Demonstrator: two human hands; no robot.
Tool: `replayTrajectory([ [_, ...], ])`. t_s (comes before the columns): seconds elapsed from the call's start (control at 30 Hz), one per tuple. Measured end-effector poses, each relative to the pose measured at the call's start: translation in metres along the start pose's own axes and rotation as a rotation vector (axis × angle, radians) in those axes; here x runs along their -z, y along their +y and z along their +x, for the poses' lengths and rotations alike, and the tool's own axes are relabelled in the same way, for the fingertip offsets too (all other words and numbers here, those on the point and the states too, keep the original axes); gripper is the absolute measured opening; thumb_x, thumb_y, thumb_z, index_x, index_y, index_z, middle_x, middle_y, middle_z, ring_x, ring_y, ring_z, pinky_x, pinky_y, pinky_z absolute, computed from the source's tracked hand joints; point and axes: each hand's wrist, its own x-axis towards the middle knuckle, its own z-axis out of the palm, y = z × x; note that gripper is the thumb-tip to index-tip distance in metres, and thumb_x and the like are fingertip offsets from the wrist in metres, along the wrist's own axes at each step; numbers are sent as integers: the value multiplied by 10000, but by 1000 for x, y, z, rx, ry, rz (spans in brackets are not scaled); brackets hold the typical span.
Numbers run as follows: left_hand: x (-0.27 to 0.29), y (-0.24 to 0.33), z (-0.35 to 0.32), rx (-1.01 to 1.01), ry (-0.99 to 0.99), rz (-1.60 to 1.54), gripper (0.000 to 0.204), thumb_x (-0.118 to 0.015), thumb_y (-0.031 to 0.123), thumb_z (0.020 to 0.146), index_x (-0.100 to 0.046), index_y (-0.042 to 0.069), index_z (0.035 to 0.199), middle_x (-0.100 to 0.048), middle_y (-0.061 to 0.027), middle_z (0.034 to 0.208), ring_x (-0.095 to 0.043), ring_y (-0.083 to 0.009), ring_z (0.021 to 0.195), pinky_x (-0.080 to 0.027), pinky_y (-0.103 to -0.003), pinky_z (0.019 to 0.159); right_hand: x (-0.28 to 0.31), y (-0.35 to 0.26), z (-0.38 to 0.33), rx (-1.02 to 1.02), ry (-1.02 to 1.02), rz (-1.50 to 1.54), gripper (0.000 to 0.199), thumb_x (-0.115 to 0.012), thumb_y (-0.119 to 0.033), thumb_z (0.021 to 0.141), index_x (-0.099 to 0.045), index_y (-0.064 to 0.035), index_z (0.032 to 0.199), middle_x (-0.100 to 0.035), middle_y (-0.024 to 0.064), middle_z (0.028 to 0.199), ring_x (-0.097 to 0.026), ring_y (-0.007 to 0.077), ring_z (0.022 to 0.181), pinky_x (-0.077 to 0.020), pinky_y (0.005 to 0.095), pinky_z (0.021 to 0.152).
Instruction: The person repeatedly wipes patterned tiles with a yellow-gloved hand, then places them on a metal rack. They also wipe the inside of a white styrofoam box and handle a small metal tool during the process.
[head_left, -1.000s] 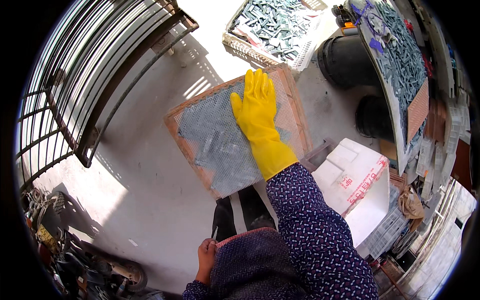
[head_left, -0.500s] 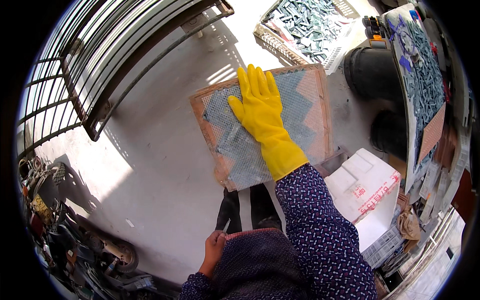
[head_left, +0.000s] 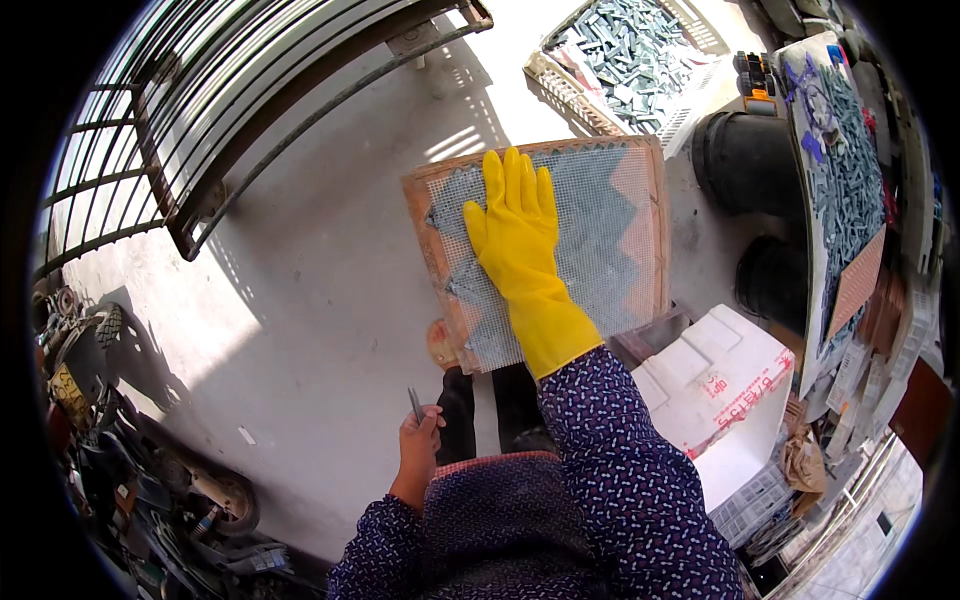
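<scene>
My right hand [head_left: 520,235], in a long yellow rubber glove, lies flat on a sheet of white mesh [head_left: 590,215], fingers stretched out. Under the mesh, grey-green tile pieces form a zigzag pattern in a shallow reddish-brown tray [head_left: 659,255]. In my bare left hand [head_left: 422,432] are thin metal tweezers [head_left: 415,402], tips pointing up and away from me. This hand is left of my legs, nearer to me than the tray and apart from it.
A cream plastic crate [head_left: 555,85] of loose tile pieces stands beyond the tray. To the right are a white foam box [head_left: 715,375], black buckets [head_left: 745,160] and a board heaped with pieces [head_left: 845,190]. A metal rack [head_left: 300,130] is far left; motorbike parts [head_left: 170,480] lie near left.
My left hand has risen and come forward from my lap with the tweezers. My right hand has slid slightly nearer to me on the mesh. The whole view has shifted a little.
</scene>
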Motion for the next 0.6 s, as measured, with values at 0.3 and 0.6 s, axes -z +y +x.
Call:
replayTrajectory([
  [0.3,-70,31,51,13,-236,-326,447,-423,226,941,-284,84,1342,-358,-105,1320,-362,-252,1222,-331,-464,1007,3,-6,-62,52,-149,-34,530,-514,-269,821,-418,-24,1281,-415,191,1311,-380,332,1220,-227,435,1048],
  [0.6,-66,20,48,11,-320,-510,487,-342,230,960,-192,84,1400,-330,-108,1373,-402,-239,1203,-317,-363,1021,18,-11,-115,272,-250,208,390,-504,-199,832,-520,-34,1185,-521,164,1193,-488,309,1106,-351,410,964],
])
